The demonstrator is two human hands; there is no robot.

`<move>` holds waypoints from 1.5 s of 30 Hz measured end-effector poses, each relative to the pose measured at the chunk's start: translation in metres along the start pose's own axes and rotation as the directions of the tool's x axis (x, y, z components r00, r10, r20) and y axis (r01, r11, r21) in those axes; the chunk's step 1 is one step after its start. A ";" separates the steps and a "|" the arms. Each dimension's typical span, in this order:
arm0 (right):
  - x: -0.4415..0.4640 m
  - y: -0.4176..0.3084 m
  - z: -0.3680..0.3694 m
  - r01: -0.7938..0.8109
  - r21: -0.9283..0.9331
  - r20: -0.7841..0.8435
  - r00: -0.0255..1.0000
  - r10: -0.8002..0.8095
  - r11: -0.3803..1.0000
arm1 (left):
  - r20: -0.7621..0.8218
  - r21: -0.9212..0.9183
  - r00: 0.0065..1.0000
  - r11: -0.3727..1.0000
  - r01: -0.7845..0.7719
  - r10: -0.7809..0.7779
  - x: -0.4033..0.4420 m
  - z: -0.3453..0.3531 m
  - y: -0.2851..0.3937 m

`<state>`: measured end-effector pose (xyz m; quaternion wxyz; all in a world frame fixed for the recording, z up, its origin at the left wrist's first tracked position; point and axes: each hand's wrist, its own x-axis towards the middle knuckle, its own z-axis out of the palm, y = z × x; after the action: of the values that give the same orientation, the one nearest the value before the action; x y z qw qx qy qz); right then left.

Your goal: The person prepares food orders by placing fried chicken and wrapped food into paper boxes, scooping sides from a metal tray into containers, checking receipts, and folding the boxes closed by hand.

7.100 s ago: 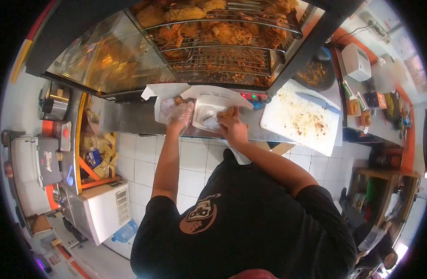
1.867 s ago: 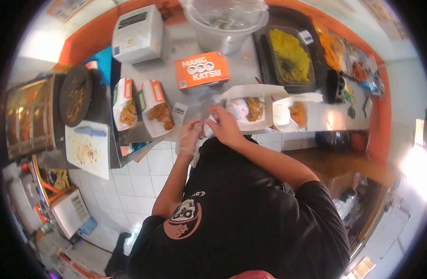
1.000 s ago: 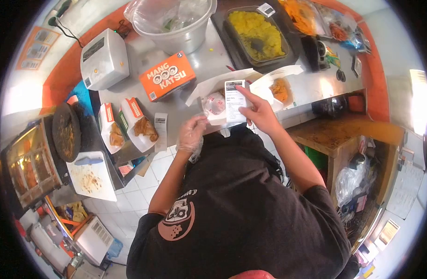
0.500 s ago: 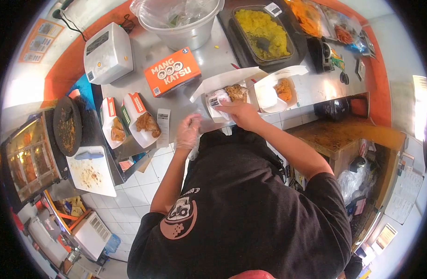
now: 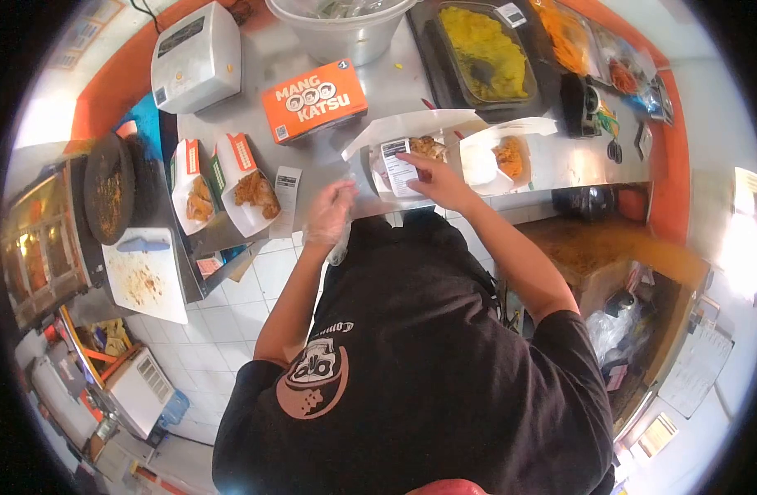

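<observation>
Plainly, the white slip carries dark, banded print.

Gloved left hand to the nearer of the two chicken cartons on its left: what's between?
A printed slip on the counter, between the left hand and that carton; the head view shows it.

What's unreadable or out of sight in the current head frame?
All in the head view:
Small print on the paper slip at the right hand: too small and blurred.
Part of the contents of the open box: covered by the slip and right hand.
Left hand: blurred, so its grip is unclear.
Large tub: far side cut off by the top edge.
Inside of the orange box: hidden by its cardboard.
</observation>
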<state>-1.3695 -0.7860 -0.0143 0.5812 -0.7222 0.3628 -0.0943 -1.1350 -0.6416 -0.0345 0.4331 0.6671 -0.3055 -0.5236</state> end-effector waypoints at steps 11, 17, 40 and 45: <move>-0.005 -0.010 0.011 0.198 -0.311 -0.075 0.970 -0.231 0.930 | -0.062 -0.029 0.995 0.997 -0.074 0.072 0.003 0.002 -0.012; -0.001 -0.006 0.026 0.293 -0.469 -0.145 0.905 -0.400 0.833 | -0.119 0.090 0.963 0.968 -0.234 0.244 -0.001 -0.010 0.042; -0.141 -0.082 -0.005 0.051 0.180 -0.748 0.656 0.103 0.982 | 0.381 0.830 0.884 -0.320 -0.456 -0.273 0.413 -0.011 0.256; -0.180 -0.062 -0.002 0.019 0.321 -0.827 0.492 0.270 0.947 | 0.372 0.795 0.886 -0.397 -0.458 -0.278 0.423 -0.008 0.265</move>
<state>-1.4745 -0.6694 0.0943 0.4258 -0.4570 0.6382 -0.4501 -1.0035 -1.1198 0.0201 -0.3573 0.5517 -0.7443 -0.1182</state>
